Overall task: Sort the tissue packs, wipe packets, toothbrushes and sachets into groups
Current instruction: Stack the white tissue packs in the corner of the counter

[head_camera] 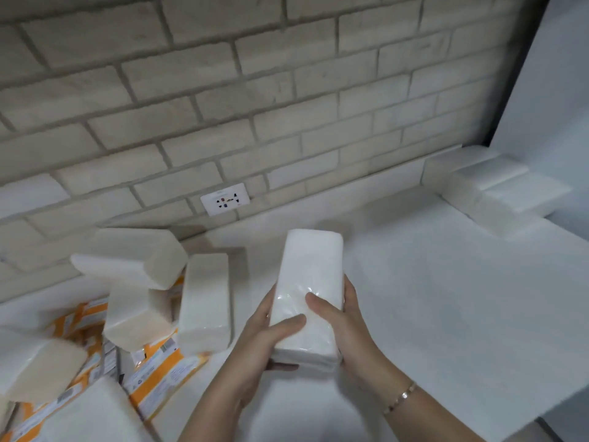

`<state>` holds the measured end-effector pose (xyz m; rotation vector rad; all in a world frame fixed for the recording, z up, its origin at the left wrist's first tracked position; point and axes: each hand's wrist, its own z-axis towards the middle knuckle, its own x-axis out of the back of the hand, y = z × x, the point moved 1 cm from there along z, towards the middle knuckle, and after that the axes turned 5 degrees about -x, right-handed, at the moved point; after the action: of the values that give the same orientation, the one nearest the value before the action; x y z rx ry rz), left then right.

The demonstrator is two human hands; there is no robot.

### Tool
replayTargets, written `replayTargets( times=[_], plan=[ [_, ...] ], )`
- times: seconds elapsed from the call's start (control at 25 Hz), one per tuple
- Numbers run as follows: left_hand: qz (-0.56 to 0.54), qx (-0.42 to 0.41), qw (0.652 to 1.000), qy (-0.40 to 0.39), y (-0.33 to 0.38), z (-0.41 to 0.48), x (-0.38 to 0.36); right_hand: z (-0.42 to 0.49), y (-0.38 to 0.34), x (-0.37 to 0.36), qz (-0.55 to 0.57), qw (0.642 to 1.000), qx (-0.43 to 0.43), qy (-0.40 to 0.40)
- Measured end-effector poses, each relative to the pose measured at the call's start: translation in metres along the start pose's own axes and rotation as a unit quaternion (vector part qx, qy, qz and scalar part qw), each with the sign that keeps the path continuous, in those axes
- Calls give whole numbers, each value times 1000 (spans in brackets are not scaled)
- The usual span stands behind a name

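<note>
Both hands hold one long white tissue pack in clear plastic wrap [310,272] just above the white desk [430,298], near its middle. The left hand [264,336] has its grip curled round the pack's near left edge, with the thumb lying across the top. The right hand [341,323] closes its grip on the right edge, thumb also on top and fingers wrapped round the side. The pack's far end points toward the pale brick wall [287,90].

To the left lies a loose heap of similar white tissue packs [204,301], some leaning on one another. They rest on flat orange-and-white packets [165,374] spread over the desk. At the far right of the desk, well apart from the hands, a small stack of white tissue packs [497,193] sits against the wall. A white wall socket [224,199] is set in the bricks just above the desk. A thin gold bracelet [400,397] circles the right wrist.
</note>
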<state>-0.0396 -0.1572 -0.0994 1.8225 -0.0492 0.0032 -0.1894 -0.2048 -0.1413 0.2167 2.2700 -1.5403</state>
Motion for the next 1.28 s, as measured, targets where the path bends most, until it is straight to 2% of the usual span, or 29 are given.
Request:
replayTargets(
  times=[0.08, 0.16, 0.28, 0.36, 0.6, 0.68, 0.8, 0.88, 0.96, 1.12, 1.28],
  plan=[
    [5, 14, 1000, -18, -4, 20, -26, 7, -5, 35, -31, 999, 5, 43],
    [7, 37, 999, -30, -8, 43, -49, 18, -14, 74, -127, 982, 56, 131],
    [42, 60, 995, -75, -10, 82, -93, 28, -37, 133, -295, 909, 174, 236],
    [61, 60, 990, -115, -4, 109, -129, 29, -48, 169, -363, 857, 222, 291],
    [110, 48, 972, -204, 7, 169, -229, 33, -62, 259, -462, 760, 255, 379],
    [114, 49, 974, -192, -2, 183, -263, 37, -61, 284, -517, 733, 230, 377],
    [41, 74, 995, -48, -25, 195, -314, 40, -56, 321, -571, 711, 164, 377],
    [10, 78, 996, 38, -39, 192, -342, 44, -61, 342, -570, 705, 170, 385],
    [-19, 87, 993, 82, -45, 188, -367, 52, -71, 362, -556, 714, 188, 382],
    [-77, 107, 990, 54, -43, 203, -402, 70, -90, 400, -553, 718, 215, 363],
    [-85, 111, 990, 18, -34, 227, -429, 85, -116, 436, -555, 743, 170, 334]
  ],
)
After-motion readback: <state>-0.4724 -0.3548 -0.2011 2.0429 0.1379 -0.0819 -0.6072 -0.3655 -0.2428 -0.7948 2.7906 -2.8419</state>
